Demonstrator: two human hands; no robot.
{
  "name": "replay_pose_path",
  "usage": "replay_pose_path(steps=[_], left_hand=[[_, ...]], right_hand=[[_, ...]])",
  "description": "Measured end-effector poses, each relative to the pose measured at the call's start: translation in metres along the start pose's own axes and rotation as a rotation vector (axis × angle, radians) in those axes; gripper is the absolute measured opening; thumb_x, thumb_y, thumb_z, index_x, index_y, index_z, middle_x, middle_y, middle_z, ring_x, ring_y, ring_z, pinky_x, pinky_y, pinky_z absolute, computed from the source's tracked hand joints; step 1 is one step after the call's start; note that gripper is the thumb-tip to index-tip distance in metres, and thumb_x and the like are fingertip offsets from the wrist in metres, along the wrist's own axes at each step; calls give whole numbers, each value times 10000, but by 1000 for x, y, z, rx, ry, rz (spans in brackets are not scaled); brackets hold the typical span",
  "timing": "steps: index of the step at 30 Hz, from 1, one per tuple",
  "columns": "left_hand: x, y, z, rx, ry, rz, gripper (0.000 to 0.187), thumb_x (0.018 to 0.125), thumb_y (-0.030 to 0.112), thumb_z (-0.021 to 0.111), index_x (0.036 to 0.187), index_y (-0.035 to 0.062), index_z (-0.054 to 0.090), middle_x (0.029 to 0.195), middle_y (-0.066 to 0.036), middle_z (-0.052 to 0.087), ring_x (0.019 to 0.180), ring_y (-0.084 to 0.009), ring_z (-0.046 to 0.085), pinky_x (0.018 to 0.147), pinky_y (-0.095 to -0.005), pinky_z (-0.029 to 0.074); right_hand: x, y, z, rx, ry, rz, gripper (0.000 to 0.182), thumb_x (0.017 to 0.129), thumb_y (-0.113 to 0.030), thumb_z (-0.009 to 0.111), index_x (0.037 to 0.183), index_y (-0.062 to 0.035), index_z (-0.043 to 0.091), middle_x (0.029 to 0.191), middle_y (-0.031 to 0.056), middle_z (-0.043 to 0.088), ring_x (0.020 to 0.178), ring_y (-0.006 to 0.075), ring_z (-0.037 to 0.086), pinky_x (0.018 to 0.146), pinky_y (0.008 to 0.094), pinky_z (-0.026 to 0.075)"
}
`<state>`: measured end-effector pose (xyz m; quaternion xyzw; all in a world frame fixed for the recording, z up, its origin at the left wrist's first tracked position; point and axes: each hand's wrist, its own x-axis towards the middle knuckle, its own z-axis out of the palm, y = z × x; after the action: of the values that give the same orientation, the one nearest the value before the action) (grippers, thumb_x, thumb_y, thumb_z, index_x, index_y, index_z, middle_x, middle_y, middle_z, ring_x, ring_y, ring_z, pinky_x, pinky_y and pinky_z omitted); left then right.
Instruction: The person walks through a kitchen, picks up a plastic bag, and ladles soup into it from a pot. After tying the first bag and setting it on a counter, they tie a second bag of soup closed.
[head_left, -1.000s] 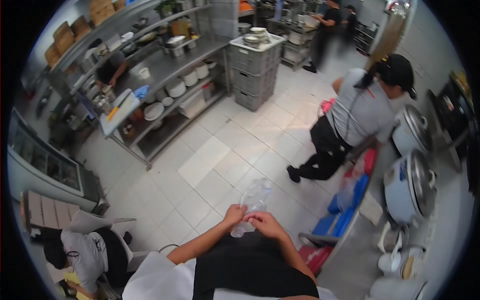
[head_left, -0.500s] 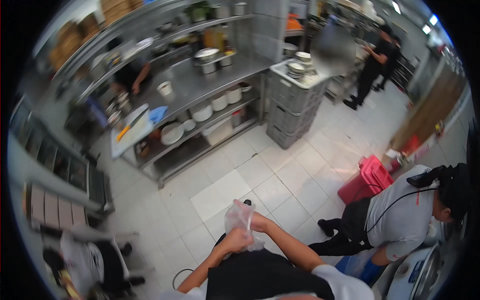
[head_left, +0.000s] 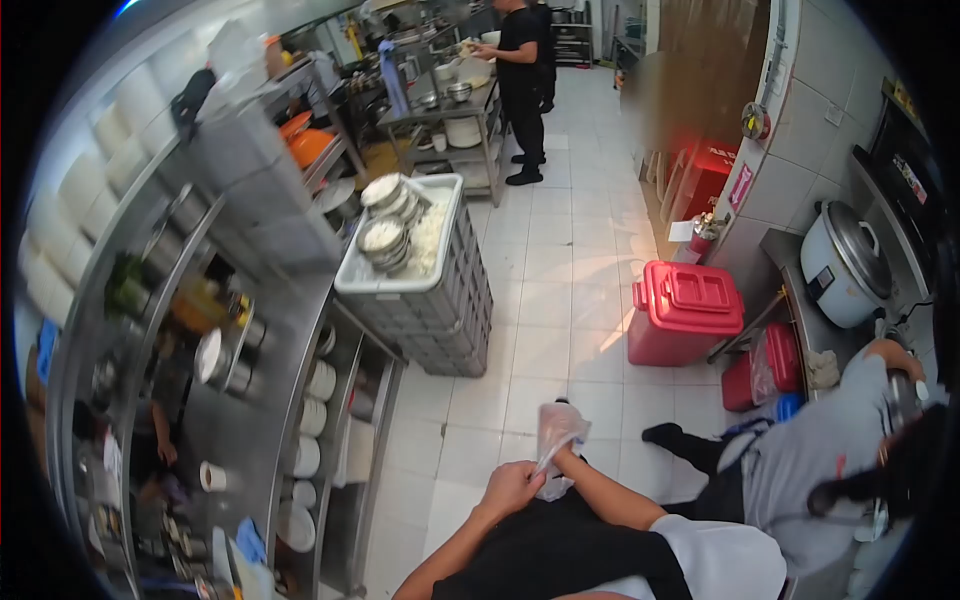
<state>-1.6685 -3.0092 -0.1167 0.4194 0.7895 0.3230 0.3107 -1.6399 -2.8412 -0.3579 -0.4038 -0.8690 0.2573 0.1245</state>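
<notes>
A thin clear plastic glove or bag [head_left: 556, 480] hangs in front of my dark apron. My right hand [head_left: 562, 428] is inside the clear plastic, pointing away from me, and its fingers are too blurred to make out. On the plastic's edge near the right wrist, my left hand [head_left: 517, 484] is closed in a pinch. Both hands are held above the tiled floor, near the lower middle of the view.
Stacked grey crates [head_left: 450, 300] carry a white tray with metal bowls. A steel shelf unit [head_left: 270, 400] stands left. Right are a red lidded bin [head_left: 685, 312], a rice cooker [head_left: 846, 262] and a person in grey [head_left: 810, 470]. Another person in black [head_left: 518, 90] stands farther back.
The view has swung to the right, bringing the red bin and crates nearer the middle. My right hand has gone deeper into the plastic, and my left hand has shifted toward its wrist edge.
</notes>
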Motion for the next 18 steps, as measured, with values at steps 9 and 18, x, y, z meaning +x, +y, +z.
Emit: replay_pose_path(steps=[9, 18], left_hand=[[307, -60, -19, -193, 331, -328, 368, 863, 340, 669, 741, -5, 630, 700, -231, 623, 638, -370, 621, 620, -471, 470], [617, -9, -108, -1553, 227, -401, 426, 1006, 452, 544, 1147, 51, 584, 1152, -120, 648, 1014, -248, 653, 898, -420, 532]], right_hand=[[269, 5, -117, 470, 556, 209, 557, 830, -126, 677, 1344, -14, 493, 1285, 206, 536, 1240, 377, 485, 1090, 445, 378], [561, -48, -225, 644, 511, -83, 796, 814, -122, 695, 1515, -43, 326, 1485, 204, 417, 1400, 369, 370, 1154, 424, 327]])
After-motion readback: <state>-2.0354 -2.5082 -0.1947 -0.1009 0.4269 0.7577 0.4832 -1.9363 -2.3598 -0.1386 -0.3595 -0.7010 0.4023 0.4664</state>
